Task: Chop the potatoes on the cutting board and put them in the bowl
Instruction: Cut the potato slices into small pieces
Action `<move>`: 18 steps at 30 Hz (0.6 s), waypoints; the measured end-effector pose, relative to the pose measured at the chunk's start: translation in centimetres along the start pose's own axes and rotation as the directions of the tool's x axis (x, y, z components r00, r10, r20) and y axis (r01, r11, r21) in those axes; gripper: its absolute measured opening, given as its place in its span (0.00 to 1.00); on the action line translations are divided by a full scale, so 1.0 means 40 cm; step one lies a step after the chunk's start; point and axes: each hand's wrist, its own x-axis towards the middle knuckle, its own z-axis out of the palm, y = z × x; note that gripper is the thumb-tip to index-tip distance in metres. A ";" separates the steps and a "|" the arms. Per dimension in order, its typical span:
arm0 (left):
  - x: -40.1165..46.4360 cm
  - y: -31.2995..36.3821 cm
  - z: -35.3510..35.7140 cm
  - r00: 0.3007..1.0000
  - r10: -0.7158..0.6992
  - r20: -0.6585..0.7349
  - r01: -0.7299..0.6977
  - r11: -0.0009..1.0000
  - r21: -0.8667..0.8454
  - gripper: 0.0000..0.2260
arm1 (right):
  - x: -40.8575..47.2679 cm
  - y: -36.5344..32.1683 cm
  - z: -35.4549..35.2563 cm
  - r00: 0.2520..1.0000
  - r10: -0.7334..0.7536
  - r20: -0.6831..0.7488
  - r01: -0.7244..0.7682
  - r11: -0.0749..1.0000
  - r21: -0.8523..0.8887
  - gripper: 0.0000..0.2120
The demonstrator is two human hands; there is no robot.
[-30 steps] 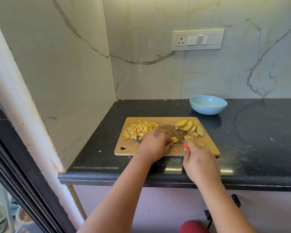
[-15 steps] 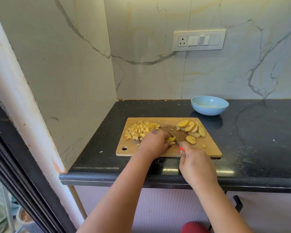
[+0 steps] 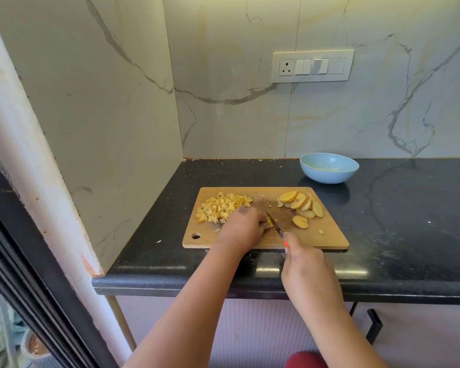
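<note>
Left hand (image 3: 243, 229) holding potato piece (image 3: 271, 222) on cutting board (image 3: 327, 235), right hand (image 3: 307, 266) gripping knife (image 3: 275, 224)

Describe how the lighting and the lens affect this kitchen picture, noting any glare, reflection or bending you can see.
Head view: daylight is soft and even on the marble wall; the black countertop is glossy, showing pale glare strips along its front edge and a dim reflection of the blue bowl; the wide-angle lens bows the white pillar at left; the knife and potato pieces under the left hand look slightly soft.

Your left hand (image 3: 243, 229) is covering most of the potato piece (image 3: 271, 223) under it; your right hand (image 3: 307, 269) is hiding the knife (image 3: 275, 224) handle, leaving only an orange tip showing.
</note>
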 end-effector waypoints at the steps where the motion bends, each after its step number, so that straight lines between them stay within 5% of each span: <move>1: 0.000 -0.002 0.002 1.000 0.003 -0.004 -0.003 1.000 -0.001 0.11 | -0.002 -0.008 -0.003 0.999 0.006 0.032 -0.006 1.000 -0.018 0.15; 6: 0.001 -0.002 0.000 1.000 0.001 -0.008 -0.001 1.000 -0.004 0.11 | 0.039 -0.053 -0.011 0.989 0.010 0.150 0.014 0.988 -0.153 0.15; 10: -0.010 -0.003 0.001 0.998 0.012 -0.060 -0.010 0.999 0.035 0.12 | 0.095 -0.051 -0.001 0.985 0.074 0.159 -0.063 0.995 -0.071 0.14; 15: -0.026 -0.010 0.007 0.997 0.031 -0.073 -0.032 0.999 -0.010 0.12 | 0.044 -0.004 0.014 0.994 0.050 -0.099 -0.036 0.989 0.142 0.10; 18: -0.023 -0.010 0.008 0.995 -0.012 -0.095 0.010 1.000 -0.020 0.12 | 0.025 0.012 0.014 0.996 0.004 -0.094 0.007 0.993 0.119 0.11</move>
